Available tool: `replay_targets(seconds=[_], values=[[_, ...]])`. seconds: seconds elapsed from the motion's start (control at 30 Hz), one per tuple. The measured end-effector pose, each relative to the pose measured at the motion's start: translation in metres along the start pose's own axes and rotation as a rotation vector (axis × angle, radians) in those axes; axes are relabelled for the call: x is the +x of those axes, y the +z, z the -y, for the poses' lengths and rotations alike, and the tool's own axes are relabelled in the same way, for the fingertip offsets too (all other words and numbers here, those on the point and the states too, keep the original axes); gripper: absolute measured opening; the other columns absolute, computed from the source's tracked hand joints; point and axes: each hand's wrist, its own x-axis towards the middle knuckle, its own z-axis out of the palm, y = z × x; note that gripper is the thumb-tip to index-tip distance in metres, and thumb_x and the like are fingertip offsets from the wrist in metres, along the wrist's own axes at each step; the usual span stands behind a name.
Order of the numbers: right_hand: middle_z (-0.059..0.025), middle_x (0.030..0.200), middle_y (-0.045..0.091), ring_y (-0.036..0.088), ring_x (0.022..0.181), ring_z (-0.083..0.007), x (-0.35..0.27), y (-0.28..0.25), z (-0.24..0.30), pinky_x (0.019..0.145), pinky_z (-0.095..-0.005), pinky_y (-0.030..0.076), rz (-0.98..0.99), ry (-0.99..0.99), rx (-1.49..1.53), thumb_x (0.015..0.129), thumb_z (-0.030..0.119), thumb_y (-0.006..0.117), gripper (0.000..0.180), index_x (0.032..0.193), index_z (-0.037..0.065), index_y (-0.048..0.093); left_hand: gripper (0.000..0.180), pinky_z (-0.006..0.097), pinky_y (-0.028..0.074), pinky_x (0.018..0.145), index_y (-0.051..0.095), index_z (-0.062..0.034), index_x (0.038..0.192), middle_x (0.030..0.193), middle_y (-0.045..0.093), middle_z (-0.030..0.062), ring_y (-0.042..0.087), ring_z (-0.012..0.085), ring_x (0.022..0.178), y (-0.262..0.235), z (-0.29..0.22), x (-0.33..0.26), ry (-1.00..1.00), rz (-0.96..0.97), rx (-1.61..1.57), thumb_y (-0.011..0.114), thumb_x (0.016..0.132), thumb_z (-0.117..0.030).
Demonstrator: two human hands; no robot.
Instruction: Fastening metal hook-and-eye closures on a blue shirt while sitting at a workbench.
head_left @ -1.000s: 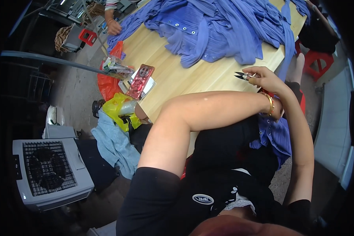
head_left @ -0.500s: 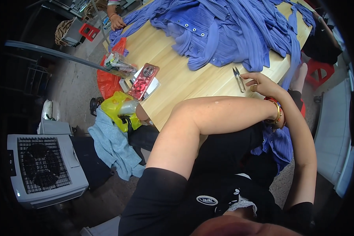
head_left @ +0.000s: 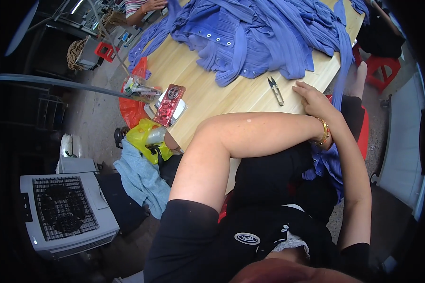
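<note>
My right hand (head_left: 312,100) rests on the near right edge of the wooden table (head_left: 198,78), fingers loosely stretched and holding nothing. A pair of thread snips (head_left: 276,91) lies just left of its fingertips, apart from them, blades pointing away. My left forearm crosses in front of me to the right, with bracelets (head_left: 325,131) at the wrist. Only a sliver of my left hand (head_left: 327,143) shows; my right forearm hides its fingers. Below that wrist hangs a blue-violet garment (head_left: 327,167) by my lap. A heap of similar pleated garments (head_left: 255,40) with metal eyelets covers the table's far part.
A red-patterned phone (head_left: 170,104) lies at the table's left corner, near a red bag (head_left: 132,111) and a yellow bag (head_left: 144,134). Light-blue cloth (head_left: 141,174) hangs below. An air cooler (head_left: 66,212) stands lower left. A co-worker's hand (head_left: 152,5) is at upper left.
The view has shifted slightly. My right hand's fingers have drawn away from the snips, leaving a wider gap. The co-worker's hand at upper left has lifted off the cloth.
</note>
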Motion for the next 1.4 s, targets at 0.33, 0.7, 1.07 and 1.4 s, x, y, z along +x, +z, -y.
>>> replay_targets(seconds=[0.33, 0.7, 1.07, 1.4], values=[[-0.0175, 0.144, 0.042, 0.039, 0.134, -0.0319, -0.012, 0.013, -0.008, 0.112, -0.0392, 0.032, -0.078, 0.039, -0.008, 0.078, -0.002, 0.052, 0.054, 0.132, 0.004, 0.052, 0.017, 0.035, 0.050, 0.083, 0.068, -0.0126, 0.096, 0.096, 0.069, 0.0059, 0.066, 0.0206, 0.093, -0.011, -0.017, -0.067, 0.096, -0.084, -0.010, 0.060, 0.082, -0.009], [-0.0180, 0.144, 0.041, 0.037, 0.135, -0.0316, -0.013, 0.011, -0.004, 0.112, -0.0389, 0.030, -0.083, 0.048, 0.000, 0.084, 0.024, 0.060, 0.051, 0.131, 0.004, 0.053, 0.018, 0.032, 0.050, 0.080, 0.070, -0.0143, 0.092, 0.094, 0.070, 0.0038, 0.066, 0.0162, 0.092, -0.020, -0.021, -0.064, 0.202, -0.187, 0.119, 0.058, 0.081, -0.007], [-0.0170, 0.146, 0.039, 0.036, 0.136, -0.0301, -0.012, 0.010, -0.003, 0.113, -0.0379, 0.028, -0.048, 0.068, -0.027, 0.086, 0.031, 0.057, 0.054, 0.134, 0.005, 0.051, 0.022, 0.036, 0.049, 0.083, 0.068, -0.0119, 0.096, 0.096, 0.069, 0.0073, 0.065, 0.0221, 0.094, -0.015, -0.017, -0.063, 0.154, -0.158, 0.015, 0.060, 0.078, -0.001], [-0.0159, 0.148, 0.036, 0.035, 0.137, -0.0286, -0.011, 0.012, -0.007, 0.113, -0.0369, 0.028, -0.029, 0.066, -0.051, 0.086, 0.032, 0.057, 0.055, 0.135, 0.007, 0.050, 0.022, 0.036, 0.049, 0.080, 0.068, -0.0115, 0.097, 0.096, 0.069, 0.0069, 0.065, 0.0222, 0.093, -0.015, -0.016, -0.062, 0.133, -0.132, 0.011, 0.060, 0.078, -0.001]])
